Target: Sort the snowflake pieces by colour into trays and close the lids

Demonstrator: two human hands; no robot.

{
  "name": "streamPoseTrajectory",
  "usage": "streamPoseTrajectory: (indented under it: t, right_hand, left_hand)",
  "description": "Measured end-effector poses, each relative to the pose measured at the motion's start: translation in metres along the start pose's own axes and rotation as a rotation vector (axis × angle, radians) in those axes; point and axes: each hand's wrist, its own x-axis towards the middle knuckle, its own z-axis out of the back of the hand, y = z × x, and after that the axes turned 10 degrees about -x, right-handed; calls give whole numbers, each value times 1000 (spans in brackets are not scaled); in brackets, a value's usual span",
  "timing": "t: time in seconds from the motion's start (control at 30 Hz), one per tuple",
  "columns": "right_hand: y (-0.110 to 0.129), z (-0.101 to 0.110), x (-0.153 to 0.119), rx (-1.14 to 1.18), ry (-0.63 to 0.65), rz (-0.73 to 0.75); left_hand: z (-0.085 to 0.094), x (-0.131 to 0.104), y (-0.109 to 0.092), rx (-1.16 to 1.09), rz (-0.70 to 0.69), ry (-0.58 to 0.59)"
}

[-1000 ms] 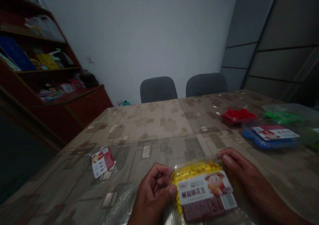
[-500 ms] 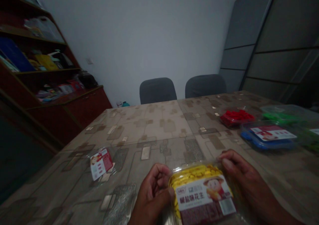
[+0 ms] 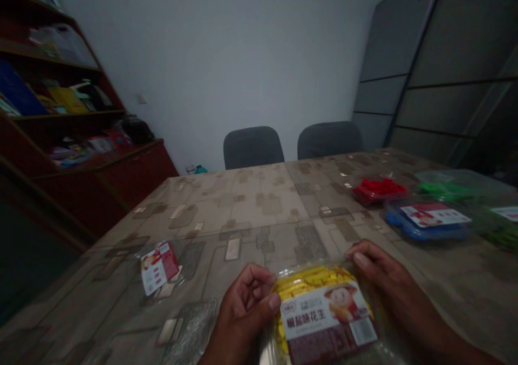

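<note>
A clear plastic box (image 3: 324, 311) of yellow pieces, with a white and maroon label on its lid, is held near the front edge of the view. My left hand (image 3: 246, 311) grips its left side, thumb near the upper left corner. On the right side, my right hand (image 3: 396, 295) holds the box at its upper right corner with fingers and thumb. The lid appears to be on the box. A clear lid with a red and white label (image 3: 159, 267) lies on the table at the left.
At the right of the patterned table (image 3: 259, 208) stand a box of red pieces (image 3: 378, 188), a labelled box of blue pieces (image 3: 429, 219), and containers with green pieces (image 3: 445, 190). Two grey chairs (image 3: 253, 146) are behind the table; a shelf unit (image 3: 133, 171) is at the left.
The whole view has shifted slightly, so most things appear a little further left. Both hands keep their hold on the yellow box.
</note>
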Motion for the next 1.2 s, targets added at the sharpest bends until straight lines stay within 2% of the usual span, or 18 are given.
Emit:
streamPoseTrajectory:
  t: [0.1,0.2,0.37,0.43,0.73,0.9,0.97,1.13,1.2]
  right_hand:
    - [0,1,3,-26,48,19]
    - [1,3,6,-173,74,82]
    - [3,4,10,-490,46,358]
    - [3,4,13,-545,37,416]
    - [-1,4,17,-501,54,456]
    - [-4,2,16,-452,56,376]
    - [-5,3,14,-471,53,354]
    - [-8,5,12,-429,16,340]
    - [-8,4,14,-411,2,354]
  left_hand:
    - [1,-2,2,33,-25,-5]
    - [0,-5,2,97,-54,-15]
    - [-5,-9,-1,139,-30,19]
    - [-5,-8,-2,146,4,22]
    - [5,3,2,282,-113,93]
    - [-2,2,1,133,-17,77]
    - [-4,0,0,119,-19,74]
    - [-6,1,-1,335,-200,47]
    - [-6,2,-1,366,-231,30]
